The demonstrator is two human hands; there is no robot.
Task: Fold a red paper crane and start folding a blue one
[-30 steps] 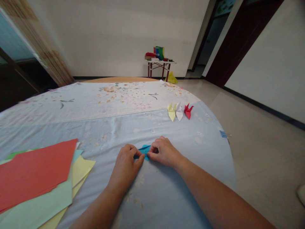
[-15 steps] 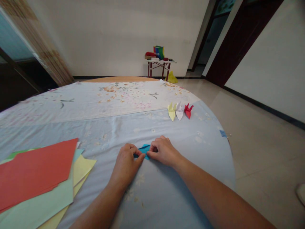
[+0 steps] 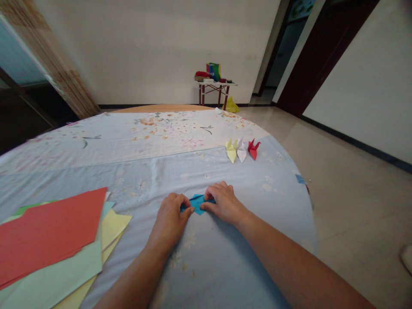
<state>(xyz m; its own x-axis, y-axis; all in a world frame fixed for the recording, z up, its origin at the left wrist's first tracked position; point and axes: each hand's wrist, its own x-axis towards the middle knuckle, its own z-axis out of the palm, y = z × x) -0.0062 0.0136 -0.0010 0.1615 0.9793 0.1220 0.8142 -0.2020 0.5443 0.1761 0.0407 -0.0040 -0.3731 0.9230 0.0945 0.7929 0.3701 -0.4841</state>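
Observation:
A small piece of folded blue paper (image 3: pixel 197 203) lies low on the light-blue cloth in front of me. My left hand (image 3: pixel 173 215) pinches its left end between thumb and fingers. On its right end, my right hand (image 3: pixel 222 201) is closed, thumb below and fingertips above. The middle of the paper shows between the two hands, with a dark fold line along its upper edge; both ends are partly hidden by my fingers. Farther off to the right stand three folded paper cranes: a yellow crane (image 3: pixel 231 151), a white crane (image 3: pixel 241 150) and a red crane (image 3: pixel 254 149).
A stack of coloured sheets, with red paper (image 3: pixel 54 236) on top, lies at the left. A floral tablecloth (image 3: pixel 144 141) covers the round table, and a blue clip-like item (image 3: pixel 300 179) sits at its right edge. A small loaded side table (image 3: pixel 215 84) stands by the wall.
My right hand has shifted slightly right along the blue paper, so more of its middle shows. My left hand stays on the left end.

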